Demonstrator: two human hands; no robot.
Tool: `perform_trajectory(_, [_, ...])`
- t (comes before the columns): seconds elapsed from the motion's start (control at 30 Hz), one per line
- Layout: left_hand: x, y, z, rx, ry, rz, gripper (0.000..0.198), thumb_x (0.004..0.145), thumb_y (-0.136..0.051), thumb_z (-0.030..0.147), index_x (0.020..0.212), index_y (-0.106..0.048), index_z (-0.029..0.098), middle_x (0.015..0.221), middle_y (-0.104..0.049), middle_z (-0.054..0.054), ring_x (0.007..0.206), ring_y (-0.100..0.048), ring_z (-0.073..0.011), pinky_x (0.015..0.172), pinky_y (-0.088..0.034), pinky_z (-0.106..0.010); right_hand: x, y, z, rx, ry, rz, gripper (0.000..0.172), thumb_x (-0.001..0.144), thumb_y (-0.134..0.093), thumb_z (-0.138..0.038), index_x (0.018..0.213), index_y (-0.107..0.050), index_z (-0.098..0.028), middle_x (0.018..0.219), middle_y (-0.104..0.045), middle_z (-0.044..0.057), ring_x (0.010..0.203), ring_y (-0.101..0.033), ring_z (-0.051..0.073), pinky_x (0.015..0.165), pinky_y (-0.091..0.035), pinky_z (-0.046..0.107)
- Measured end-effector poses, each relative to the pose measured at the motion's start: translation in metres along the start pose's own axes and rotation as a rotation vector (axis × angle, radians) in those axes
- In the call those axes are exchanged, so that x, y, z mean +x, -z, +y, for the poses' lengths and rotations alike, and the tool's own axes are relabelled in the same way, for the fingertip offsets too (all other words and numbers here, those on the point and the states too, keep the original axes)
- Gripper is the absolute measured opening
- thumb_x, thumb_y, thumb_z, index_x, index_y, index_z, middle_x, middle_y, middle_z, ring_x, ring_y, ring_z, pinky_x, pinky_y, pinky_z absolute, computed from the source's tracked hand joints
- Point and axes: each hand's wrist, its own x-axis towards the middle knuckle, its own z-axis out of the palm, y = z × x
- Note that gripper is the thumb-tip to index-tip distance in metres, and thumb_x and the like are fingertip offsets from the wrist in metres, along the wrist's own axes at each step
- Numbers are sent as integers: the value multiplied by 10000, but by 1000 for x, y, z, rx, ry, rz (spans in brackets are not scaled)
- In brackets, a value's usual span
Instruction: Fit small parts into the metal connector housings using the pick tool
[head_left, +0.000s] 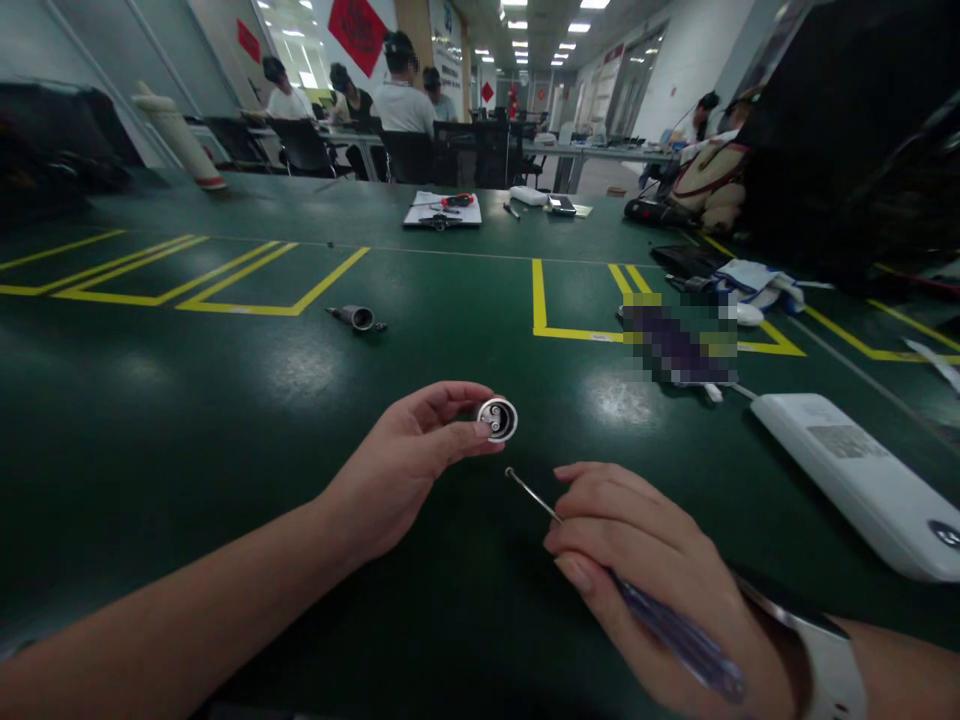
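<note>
My left hand (409,455) is closed around a small round metal cup-shaped part (507,414), with thumb and fingers at its rim. The part's open end faces me, and small round details show inside it. A screwdriver with a clear purple handle (679,635) lies in the closed grip of my right hand (637,545). Its thin shaft points up and left, and the tip is just below the metal part, apart from it. A small roundish bit, perhaps a screw, shows at the tip. Farther off, a grey cone-shaped metal piece (360,318) rests on the green table (247,410).
A white power bank (855,470) lies at the right, with a cable toward a pixelated dark device (667,345). White-and-blue gloves (757,285) lie beyond. A red-handled screwdriver (456,201) sits on a white booklet (416,212) toward the back. Yellow tape (577,335) marks the tabletop. People sit behind.
</note>
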Motion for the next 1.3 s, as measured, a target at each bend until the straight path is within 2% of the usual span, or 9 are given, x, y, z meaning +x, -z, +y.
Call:
perform_trajectory(0.13, [-2, -2, -1, 50, 23, -53, 263, 668, -696, 117, 927, -662, 139, 898, -708, -54, 836, -643, -162, 746, -508, -255, 0, 3, -1, -40, 79, 115, 138, 816, -492, -61, 883, -609, -91, 819, -652, 81, 843, -608, 168, 903, -486, 382])
perform_trajectory(0.27, [-4, -2, -3, 94, 43, -100, 289, 666, -707, 130, 952, -675, 154, 904, -719, -51, 838, -645, -151, 752, -502, -237, 3, 3, -1, -85, 76, 115, 119, 818, -511, -67, 870, -616, -86, 842, -657, 89, 883, -602, 169, 906, -484, 357])
perform_trajectory(0.5, [-5, -2, -10, 147, -1, -145, 286, 674, -700, 119, 952, -680, 185, 931, -719, -26, 853, -643, -119, 763, -497, -196, 8, 0, 0, -111, 81, 89, 95, 811, -536, -68, 858, -618, -75, 822, -647, 85, 829, -592, 155, 900, -484, 344])
perform_trajectory(0.8, [-6, -3, -13, 269, -92, -115, 288, 661, -682, 107, 940, -675, 179, 931, -718, -21, 834, -656, -118, 756, -510, -194, 10, -2, -3, -135, 76, 66, 64, 806, -546, -61, 812, -606, -82, 775, -638, 78, 783, -580, 165, 841, -504, 352])
perform_trajectory(1.1, [-7, -9, -16, 431, -309, -39, 211, 669, -587, 106, 835, -706, 159, 973, -714, -37, 915, -660, -155, 788, -548, -224, 10, -4, -3, -174, 82, 14, 103, 832, -517, -85, 764, -593, -102, 745, -622, 76, 759, -565, 172, 790, -511, 364])
perform_trajectory(1.3, [-8, -10, -15, 530, -375, -29, 233, 699, -555, 110, 861, -715, 162, 989, -713, -41, 926, -661, -164, 774, -561, -227, 9, -3, -3, -180, 109, 16, 107, 831, -512, -80, 774, -602, -92, 749, -623, 87, 779, -570, 181, 805, -505, 372])
